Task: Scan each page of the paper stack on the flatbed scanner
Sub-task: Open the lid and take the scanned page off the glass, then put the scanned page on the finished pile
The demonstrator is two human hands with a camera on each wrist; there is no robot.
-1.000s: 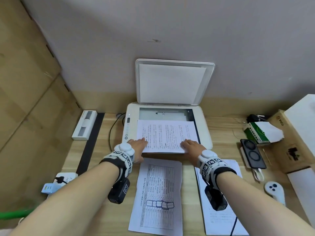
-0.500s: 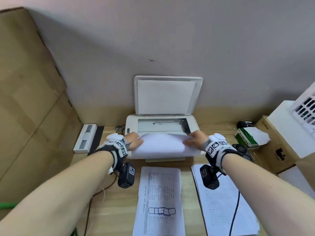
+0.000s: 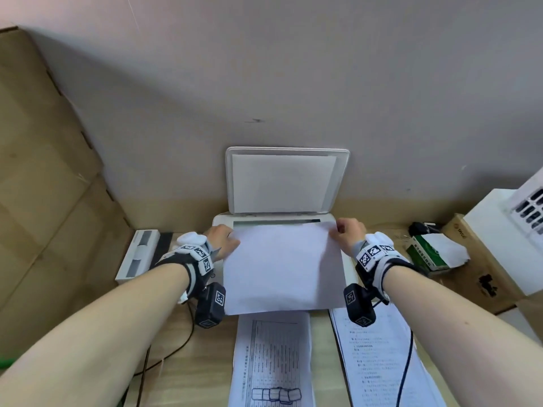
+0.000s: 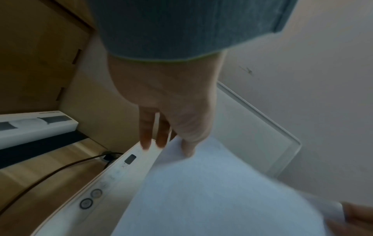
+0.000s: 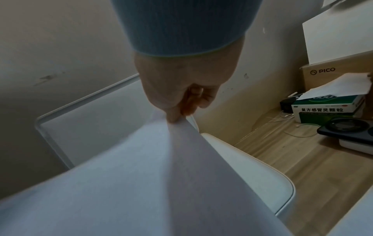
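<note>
The white flatbed scanner [image 3: 349, 268] stands at the back of the desk with its lid [image 3: 286, 179] raised against the wall. A strip of glass [image 3: 276, 221] shows at the far side. A paper sheet [image 3: 282, 274] hangs over the scanner bed, blank side up, its near edge past the scanner's front. My left hand [image 3: 224, 240] pinches its far left corner, thumb [image 4: 187, 150] on top. My right hand [image 3: 348, 235] pinches the far right corner [image 5: 175, 123] between thumb and fingers. The sheet hides most of the glass.
Two printed pages [image 3: 273, 359] [image 3: 379, 356] lie on the desk in front of the scanner. A white box [image 3: 138, 257] lies at the left, with a black cable [image 3: 164, 356] nearby. At the right are a green medicine box [image 3: 429, 254], a phone [image 5: 347, 129] and cardboard boxes [image 3: 476, 259].
The sheet lay printed side up on the scanner with my hands at its near edge. It is now turned blank side up and both hands hold its far corners.
</note>
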